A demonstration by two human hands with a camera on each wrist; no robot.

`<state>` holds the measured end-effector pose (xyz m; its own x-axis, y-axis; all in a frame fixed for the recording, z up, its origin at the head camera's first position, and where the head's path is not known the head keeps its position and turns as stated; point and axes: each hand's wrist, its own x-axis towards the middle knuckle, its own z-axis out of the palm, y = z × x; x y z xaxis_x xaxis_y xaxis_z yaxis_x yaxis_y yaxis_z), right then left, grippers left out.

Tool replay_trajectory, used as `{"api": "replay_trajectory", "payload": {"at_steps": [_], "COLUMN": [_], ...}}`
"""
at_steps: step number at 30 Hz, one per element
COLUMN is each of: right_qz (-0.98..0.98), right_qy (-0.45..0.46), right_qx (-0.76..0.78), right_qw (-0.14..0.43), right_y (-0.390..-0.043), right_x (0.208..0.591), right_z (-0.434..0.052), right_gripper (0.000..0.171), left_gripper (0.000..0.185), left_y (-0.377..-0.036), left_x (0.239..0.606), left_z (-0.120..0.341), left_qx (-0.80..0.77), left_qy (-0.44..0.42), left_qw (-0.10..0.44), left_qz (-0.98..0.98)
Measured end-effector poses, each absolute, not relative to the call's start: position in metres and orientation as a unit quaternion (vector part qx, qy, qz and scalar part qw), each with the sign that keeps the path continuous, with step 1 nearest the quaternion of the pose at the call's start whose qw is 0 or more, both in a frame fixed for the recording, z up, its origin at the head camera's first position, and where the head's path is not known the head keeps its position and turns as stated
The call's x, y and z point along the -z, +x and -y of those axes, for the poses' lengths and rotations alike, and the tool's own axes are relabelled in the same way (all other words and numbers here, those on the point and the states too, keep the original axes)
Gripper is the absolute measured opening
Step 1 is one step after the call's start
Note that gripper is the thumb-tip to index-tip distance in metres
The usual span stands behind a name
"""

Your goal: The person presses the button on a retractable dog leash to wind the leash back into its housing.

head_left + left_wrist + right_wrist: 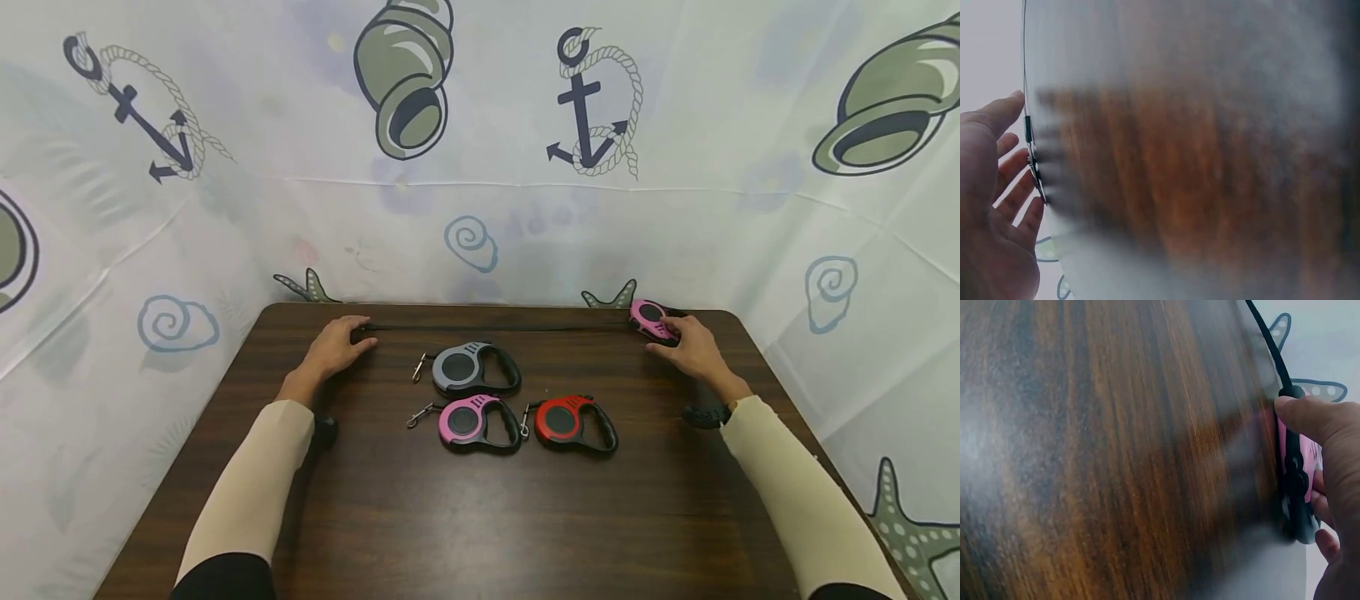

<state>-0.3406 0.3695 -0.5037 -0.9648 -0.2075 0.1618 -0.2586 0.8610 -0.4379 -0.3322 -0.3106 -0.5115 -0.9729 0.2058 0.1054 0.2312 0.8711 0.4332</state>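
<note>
A pink and black retractable dog leash (651, 322) lies at the back right of the table. My right hand (693, 350) holds it, thumb (1297, 415) on its black edge and fingers curled against the far side. Its black cord (502, 327) runs drawn out along the back edge to my left hand (333, 348). There, in the left wrist view, a metal clip (1035, 165) lies at the fingertips, with thumb and fingers spread and fairly straight. Between the hands lie a grey leash (459, 367), a second pink leash (461, 421) and a red leash (561, 419), each with its clip pointing left.
The dark wooden table (480, 525) reaches to a white patterned cloth (510, 242) hung behind it and along both sides. Both forearms rest low over the table's sides, with black bands at the wrists.
</note>
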Motion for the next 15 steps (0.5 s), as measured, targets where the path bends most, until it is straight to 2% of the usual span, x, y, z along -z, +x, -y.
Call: {"api": "replay_trajectory", "payload": {"at_steps": [15], "right_qz": [0.970], "right_qy": [0.123], "right_qx": [-0.195], "right_qw": [0.082], "right_y": [-0.3429], "right_x": [0.5103], "right_z": [-0.3713], "right_gripper": [0.066], "left_gripper": [0.039], "left_y": [-0.3301], "left_x": [0.5082], "left_z": [0.3155], "left_qx": [0.189], "left_qy": [-0.089], "left_qw": [0.033], "left_qz": [0.977]}}
